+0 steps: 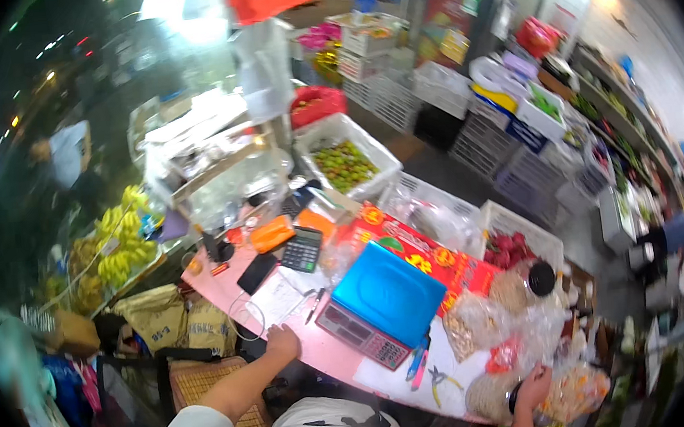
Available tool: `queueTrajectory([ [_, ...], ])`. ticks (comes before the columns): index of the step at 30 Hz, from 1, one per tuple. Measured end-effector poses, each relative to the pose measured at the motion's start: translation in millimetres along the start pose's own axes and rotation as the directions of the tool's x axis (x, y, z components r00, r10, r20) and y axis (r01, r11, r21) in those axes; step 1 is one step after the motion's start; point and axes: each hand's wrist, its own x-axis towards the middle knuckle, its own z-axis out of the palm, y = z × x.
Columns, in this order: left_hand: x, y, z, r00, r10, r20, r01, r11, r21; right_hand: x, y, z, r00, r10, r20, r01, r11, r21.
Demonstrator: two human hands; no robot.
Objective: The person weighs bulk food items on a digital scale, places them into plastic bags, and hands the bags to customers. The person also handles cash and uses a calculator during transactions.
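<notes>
My left hand rests on the front edge of a pink-topped table, with nothing seen in it. Just beyond its fingers lie a white notepad with writing and a pen. To its right stands a digital scale with a bare blue pan and a keypad facing me. At the table's right end my right hand is among clear plastic bags, beside a bag of orange and pale pieces. Its fingers look curled, but whether they grip a bag is unclear. A dark band circles that wrist.
A calculator, a black phone and yellow-handled pliers lie on the table. Crates of green-brown fruit and dark red fruit stand beyond. Bananas are at left; a chair stands beside me. Another person is far right.
</notes>
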Motion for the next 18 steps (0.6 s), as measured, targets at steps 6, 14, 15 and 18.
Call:
queueTrajectory([
  [6, 25.1, -3.4, 0.5, 0.974, 0.201, 0.108, -0.222, 0.942, 0.25, -1.8, 11.8, 1.7, 0.994, 0.103, -0.023, -0.102, 0.994, 0.049],
  [14, 10.2, 15.9, -31.2, 0.972, 0.216, 0.088, -0.233, 0.927, 0.294, 2.9, -9.2, -10.4, 0.994, 0.015, -0.109, -0.015, 1.0, 0.003],
  [15, 14.4, 14.6, -32.6, 0.966, 0.233, 0.108, -0.254, 0.93, 0.265, 4.5, -9.1, -10.0, 0.993, 0.025, -0.114, -0.024, 1.0, 0.01],
  [18, 27.8, 2.8, -25.1, 0.949, 0.272, 0.158, -0.301, 0.931, 0.208, 3.7, -10.9, -9.9, 0.994, 0.043, -0.105, -0.041, 0.999, 0.018],
])
